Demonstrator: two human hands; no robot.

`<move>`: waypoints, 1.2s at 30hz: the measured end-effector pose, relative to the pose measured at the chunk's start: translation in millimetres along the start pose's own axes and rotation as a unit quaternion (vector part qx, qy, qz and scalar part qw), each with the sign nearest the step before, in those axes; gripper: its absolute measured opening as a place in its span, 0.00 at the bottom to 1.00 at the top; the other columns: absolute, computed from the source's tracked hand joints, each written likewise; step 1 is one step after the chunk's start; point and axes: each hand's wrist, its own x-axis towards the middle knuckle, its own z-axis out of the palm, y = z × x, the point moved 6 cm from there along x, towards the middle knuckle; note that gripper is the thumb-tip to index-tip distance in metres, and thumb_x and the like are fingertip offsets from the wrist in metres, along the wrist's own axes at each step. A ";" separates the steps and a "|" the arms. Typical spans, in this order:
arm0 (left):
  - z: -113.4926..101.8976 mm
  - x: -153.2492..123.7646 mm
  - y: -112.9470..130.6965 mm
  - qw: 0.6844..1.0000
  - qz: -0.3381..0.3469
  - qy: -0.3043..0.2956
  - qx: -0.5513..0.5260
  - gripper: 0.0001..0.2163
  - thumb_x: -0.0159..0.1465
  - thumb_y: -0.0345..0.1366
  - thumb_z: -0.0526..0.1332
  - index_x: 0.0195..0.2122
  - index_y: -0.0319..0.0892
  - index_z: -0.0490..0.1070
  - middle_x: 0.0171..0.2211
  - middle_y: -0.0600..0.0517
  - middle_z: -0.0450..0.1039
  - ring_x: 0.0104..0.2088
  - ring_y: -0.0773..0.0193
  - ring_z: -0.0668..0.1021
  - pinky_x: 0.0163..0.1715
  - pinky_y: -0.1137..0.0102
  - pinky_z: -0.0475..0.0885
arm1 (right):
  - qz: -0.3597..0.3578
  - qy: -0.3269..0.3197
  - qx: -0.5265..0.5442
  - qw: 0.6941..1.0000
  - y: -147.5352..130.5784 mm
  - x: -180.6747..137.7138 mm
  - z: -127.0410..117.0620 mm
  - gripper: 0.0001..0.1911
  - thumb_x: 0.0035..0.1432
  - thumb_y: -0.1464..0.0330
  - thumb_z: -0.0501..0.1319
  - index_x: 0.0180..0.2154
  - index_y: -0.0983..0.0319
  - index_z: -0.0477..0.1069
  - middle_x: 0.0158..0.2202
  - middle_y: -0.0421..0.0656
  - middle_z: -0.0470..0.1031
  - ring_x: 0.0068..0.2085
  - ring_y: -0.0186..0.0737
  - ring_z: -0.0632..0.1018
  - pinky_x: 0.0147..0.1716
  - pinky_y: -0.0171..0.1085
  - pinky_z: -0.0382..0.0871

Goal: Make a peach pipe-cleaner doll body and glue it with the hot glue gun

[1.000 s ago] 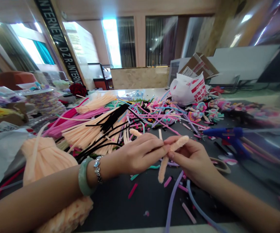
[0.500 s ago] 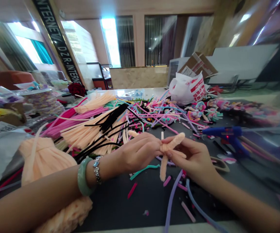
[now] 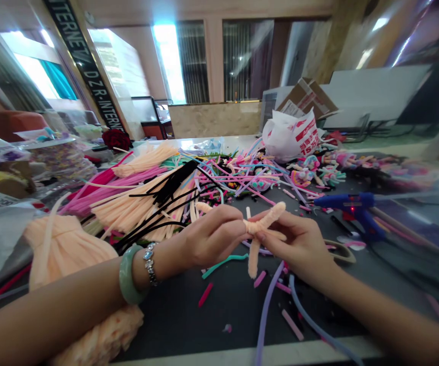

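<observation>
Between my two hands is a small peach figure of twisted pipe cleaners (image 3: pixel 254 256), with several limbs sticking out from a wrapped middle. My left hand (image 3: pixel 219 235), a jade bangle and a bracelet at its wrist, is closed on the figure's left side; a peach pipe cleaner end (image 3: pixel 203 207) shows behind its knuckles. My right hand (image 3: pixel 299 243) pinches the wrapped middle from the right with thumb and fingers. Below the hands, a teal pipe cleaner (image 3: pixel 225 264) and short pink and red offcuts (image 3: pixel 205 295) lie on the dark table mat (image 3: pixel 181 325).
Bundles of peach pipe cleaners (image 3: pixel 143 203) and black ones (image 3: pixel 176 183) are heaped at the back left. A large peach bundle (image 3: pixel 69 249) lies beside my left forearm. On the right rests a blue glue gun (image 3: pixel 351 203), its red light lit. Behind the pile sits a white plastic bag (image 3: pixel 290 137).
My left hand has turned slightly, showing more of the wrapped middle beside its fingertips. The whole view has shifted a little; both hands still hold the figure.
</observation>
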 end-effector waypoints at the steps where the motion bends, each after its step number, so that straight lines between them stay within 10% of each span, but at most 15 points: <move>1: 0.4 -0.4 -0.3 1.000 -0.001 -0.003 -0.001 0.11 0.58 0.27 0.63 0.41 0.37 0.64 0.36 0.47 0.70 0.38 0.65 0.75 0.37 0.71 0.75 | 0.004 0.000 -0.005 1.000 0.9 0.1 -0.2 0.08 0.53 0.66 0.64 0.37 0.62 0.75 0.32 0.42 0.76 0.32 0.36 0.76 0.31 0.34 0.72; 36: -1.3 4.5 1.4 0.999 -0.019 0.033 0.021 0.10 0.57 0.27 0.65 0.38 0.37 0.64 0.34 0.48 0.71 0.37 0.67 0.76 0.34 0.75 0.75 | 0.021 -0.033 -0.017 0.999 7.9 2.3 -1.6 0.11 0.54 0.62 0.64 0.37 0.61 0.76 0.36 0.43 0.77 0.35 0.39 0.77 0.35 0.38 0.72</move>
